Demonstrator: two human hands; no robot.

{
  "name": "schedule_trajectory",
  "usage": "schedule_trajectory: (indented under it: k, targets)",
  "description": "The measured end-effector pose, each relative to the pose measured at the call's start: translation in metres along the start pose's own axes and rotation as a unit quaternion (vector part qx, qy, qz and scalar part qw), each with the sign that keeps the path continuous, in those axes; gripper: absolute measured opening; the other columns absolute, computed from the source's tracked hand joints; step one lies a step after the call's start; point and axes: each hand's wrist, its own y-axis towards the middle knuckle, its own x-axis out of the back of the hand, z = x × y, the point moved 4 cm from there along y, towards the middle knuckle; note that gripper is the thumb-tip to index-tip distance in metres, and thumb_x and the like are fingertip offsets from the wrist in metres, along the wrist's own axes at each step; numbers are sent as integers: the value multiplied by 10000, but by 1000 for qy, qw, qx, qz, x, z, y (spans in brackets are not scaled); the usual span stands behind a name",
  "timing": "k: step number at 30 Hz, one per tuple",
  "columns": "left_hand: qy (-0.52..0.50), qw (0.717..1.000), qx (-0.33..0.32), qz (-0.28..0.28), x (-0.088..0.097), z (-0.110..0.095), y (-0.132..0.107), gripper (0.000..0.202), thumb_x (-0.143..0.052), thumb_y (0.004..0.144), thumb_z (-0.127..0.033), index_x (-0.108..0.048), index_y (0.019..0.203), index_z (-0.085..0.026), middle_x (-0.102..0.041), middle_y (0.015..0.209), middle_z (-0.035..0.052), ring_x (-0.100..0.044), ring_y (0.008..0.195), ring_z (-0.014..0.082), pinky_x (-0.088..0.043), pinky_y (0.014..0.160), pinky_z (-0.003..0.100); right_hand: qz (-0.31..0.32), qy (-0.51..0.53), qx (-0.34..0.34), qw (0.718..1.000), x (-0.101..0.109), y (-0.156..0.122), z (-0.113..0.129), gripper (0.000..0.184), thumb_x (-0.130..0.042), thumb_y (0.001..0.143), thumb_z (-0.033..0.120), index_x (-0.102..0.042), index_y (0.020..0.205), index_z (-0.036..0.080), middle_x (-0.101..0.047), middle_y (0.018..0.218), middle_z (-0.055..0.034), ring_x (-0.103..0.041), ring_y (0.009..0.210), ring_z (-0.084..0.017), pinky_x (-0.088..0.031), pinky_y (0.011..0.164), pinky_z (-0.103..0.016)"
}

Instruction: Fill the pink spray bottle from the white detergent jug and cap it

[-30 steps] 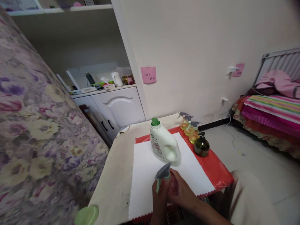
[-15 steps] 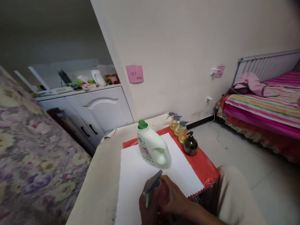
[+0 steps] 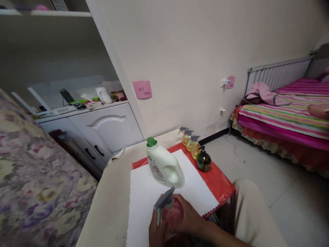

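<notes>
Both my hands hold a small pink spray bottle (image 3: 172, 216) with a grey trigger head over the near edge of a white sheet (image 3: 144, 195). My left hand (image 3: 155, 233) is wrapped around its left side below the trigger. My right hand (image 3: 191, 218) is closed around its right side. Just beyond stands a white detergent jug (image 3: 163, 164) with a green cap. Three yellow spray bottles (image 3: 190, 142) and a dark green pump bottle (image 3: 204, 161) line the right edge of the red cloth (image 3: 218, 181).
The small table (image 3: 110, 202) stands beside a floral-covered bed (image 3: 33, 178) on the left. White cabinets (image 3: 102, 127) with clutter on top sit behind. A striped bed (image 3: 282, 120) is at the right, with bare floor (image 3: 282, 192) between. My knee (image 3: 249, 209) is by the table's right corner.
The view has shifted right and slightly up, so the table and bottles sit further left in the picture. My hands keep their hold on the pink spray bottle, which shows more clearly now.
</notes>
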Motion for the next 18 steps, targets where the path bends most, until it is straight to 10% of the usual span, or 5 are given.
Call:
schedule_trajectory:
  k: [5,10,18]
  targets:
    - [-26,999,-21,0,23,17,-2,720,-578,667,-665,-596,1203,-184,-626,1310,92,-496,1282,327,-411,1067,376,-33,-46,-31,998,11,-8,10,771,-785,475,91,-508,1184,215,-639,1130,-51,-595,1061,-268,-456,963,-406]
    - [46,998,38,-2,27,36,7,640,-593,708,-603,-590,1179,-170,-706,1126,91,-615,1124,291,-444,1009,381,-67,-65,-24,995,36,-14,23,746,-757,499,87,-499,1183,236,-641,1153,-45,-591,1089,-269,-444,993,-420]
    - [113,992,45,17,18,49,12,556,-619,668,-611,-666,1037,-199,-747,897,39,-693,896,265,-520,834,347,-300,-222,-57,926,148,-31,14,727,-769,565,269,-492,1236,232,-606,1249,-93,-531,1200,-327,-384,1062,-500]
